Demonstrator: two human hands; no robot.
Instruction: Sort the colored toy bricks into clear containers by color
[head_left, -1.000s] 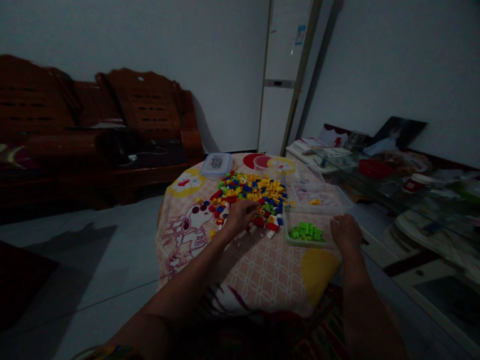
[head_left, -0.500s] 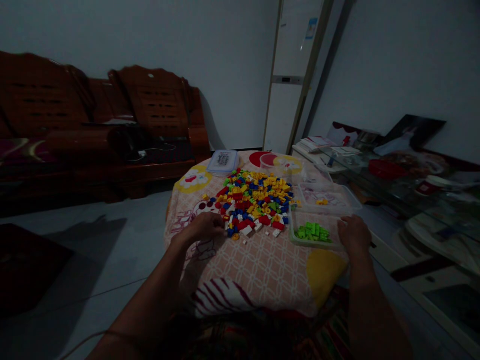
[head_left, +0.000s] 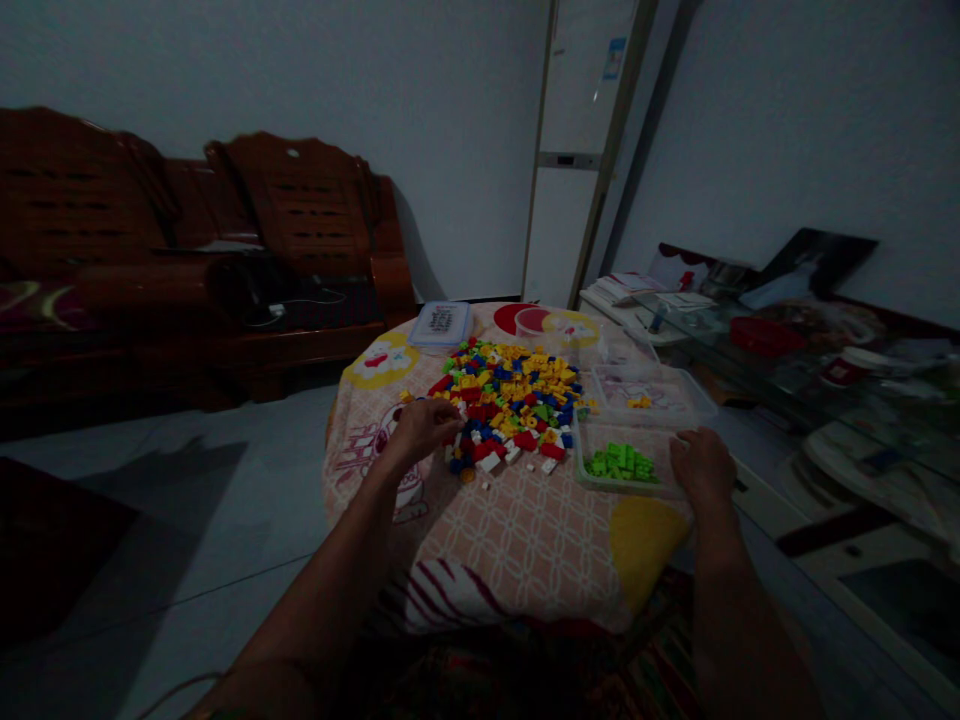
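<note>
Head view: step?

Picking from the brick pile (head_left: 517, 395), I'd judge. Left hand (head_left: 425, 428) at pile's left edge, fingers bunched; can't tell if they pinch a brick. Right hand (head_left: 705, 468) curled at the near box (head_left: 630, 489) rim, right of pile; gripping or resting, can't tell.

Next move?

Probably needs a narrow fingertip pinch.

Counts?

One pile, pieces too jumbled to count. Two clear boxes with bricks right of pile: near, green bricks (head_left: 621, 463); far box (head_left: 688, 398), yellow bricks (head_left: 640, 402). One blue-edged lid (head_left: 441, 325) behind-left of pile.
</note>
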